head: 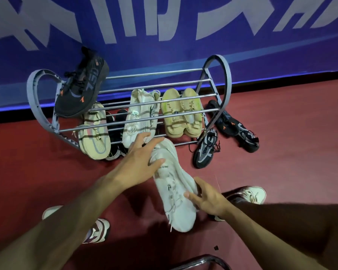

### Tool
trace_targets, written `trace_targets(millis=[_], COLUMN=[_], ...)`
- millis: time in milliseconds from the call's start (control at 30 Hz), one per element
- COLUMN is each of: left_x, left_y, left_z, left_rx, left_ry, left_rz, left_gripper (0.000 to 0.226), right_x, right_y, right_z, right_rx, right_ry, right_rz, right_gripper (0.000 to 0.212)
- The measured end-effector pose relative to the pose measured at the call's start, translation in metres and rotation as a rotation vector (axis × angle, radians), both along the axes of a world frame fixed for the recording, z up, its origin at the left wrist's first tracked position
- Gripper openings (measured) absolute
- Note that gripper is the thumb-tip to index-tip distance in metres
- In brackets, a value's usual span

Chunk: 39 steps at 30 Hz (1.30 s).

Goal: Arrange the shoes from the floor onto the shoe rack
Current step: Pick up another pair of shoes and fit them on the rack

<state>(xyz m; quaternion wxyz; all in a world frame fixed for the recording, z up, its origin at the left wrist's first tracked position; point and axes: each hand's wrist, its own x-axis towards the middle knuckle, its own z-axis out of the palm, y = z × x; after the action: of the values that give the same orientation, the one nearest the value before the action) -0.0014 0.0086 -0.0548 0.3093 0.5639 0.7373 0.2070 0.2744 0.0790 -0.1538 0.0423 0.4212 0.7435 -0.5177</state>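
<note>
Here my left hand (139, 162) lies over the heel end of a white sneaker (174, 191), fingers (156, 162) spread and curled onto its collar, while my right hand (207, 201) cups the toe half from the side, fingers clamped on the upper. The shoe sits in front of the shoe rack (219, 82), heel pointing at the front rail, just beside its white mate (139, 117) already on a lower tier.

I judge the risk is at the rails: they are thin bars with gaps, so a sole set down askew could tip through or nudge the mate off. A loose lace trailing from the toe could also snag on a bar.

A black sneaker (82, 84) rests tilted on the top rails at the left and looks ready to slide. Two dark shoes (205, 149) still lie on the red floor (281, 152) by the rack's right end.

The beige pair (95, 131) and tan pair (180, 112) are crossed by rails, and the dark pair between them is mostly hidden. I cannot tell which tier each sits on. My palms hide the contact beneath them.
</note>
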Motion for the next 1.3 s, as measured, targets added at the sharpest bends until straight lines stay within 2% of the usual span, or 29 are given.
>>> trace_targets(millis=[67, 167, 233, 300, 400, 567, 700, 800, 900, 1000, 1067, 1133, 1300], left_x=[-0.002, -0.008, -0.01, -0.01, -0.009, -0.012, -0.021, -0.028, -0.028, -0.025, -0.021, -0.016, 0.003], left_y=[0.007, 0.014, 0.018, 0.021, 0.023, 0.031, 0.039, 0.044, 0.048, 0.052, 0.055, 0.062, 0.08], left_z=[-0.002, -0.003, -0.003, -0.003, 0.001, 0.008, 0.009, 0.005, 0.003, 0.003, 0.003, 0.002, 0.0], left_rx=[-0.019, -0.017, -0.011, 0.0, 0.035, 0.098, 0.088, 0.045, 0.031, 0.04, 0.04, 0.057, 0.09], left_ry=[0.026, 0.082, 0.121, 0.144, 0.168, 0.203, 0.188, 0.2, 0.216, 0.198, 0.182, 0.176, 0.111], left_rz=[-0.014, -0.032, -0.044, -0.053, -0.057, -0.062, -0.023, -0.007, -0.005, -0.014, -0.014, -0.024, -0.071], left_gripper=[0.058, 0.051, 0.047, 0.042, 0.036, 0.027, 0.02, 0.02, 0.021, 0.022, 0.021, 0.019, 0.019], right_x=[0.003, 0.013, 0.02, 0.018, -0.003, -0.053, -0.089, -0.104, -0.114, -0.113, -0.103, -0.088, -0.027], right_y=[0.006, 0.021, 0.037, 0.053, 0.078, 0.126, 0.162, 0.181, 0.197, 0.194, 0.187, 0.183, 0.187], right_z=[-0.016, -0.047, -0.072, -0.089, -0.096, -0.112, -0.128, -0.143, -0.155, -0.164, -0.167, -0.165, -0.166], right_rx=[-0.057, -0.086, -0.09, -0.063, -0.05, -0.008, 0.033, 0.03, 0.058, 0.001, 0.0, 0.039, 0.139], right_ry=[-0.035, -0.115, -0.154, -0.215, -0.245, -0.199, -0.062, -0.009, -0.059, -0.123, -0.081, -0.126, -0.31], right_rz=[-0.092, -0.194, -0.248, -0.295, -0.308, -0.361, -0.464, -0.463, -0.421, -0.449, -0.501, -0.521, -0.535], right_gripper=[0.027, 0.05, 0.055, 0.052, 0.033, 0.031, 0.041, 0.028, 0.028, 0.028, 0.052, 0.063, 0.046])
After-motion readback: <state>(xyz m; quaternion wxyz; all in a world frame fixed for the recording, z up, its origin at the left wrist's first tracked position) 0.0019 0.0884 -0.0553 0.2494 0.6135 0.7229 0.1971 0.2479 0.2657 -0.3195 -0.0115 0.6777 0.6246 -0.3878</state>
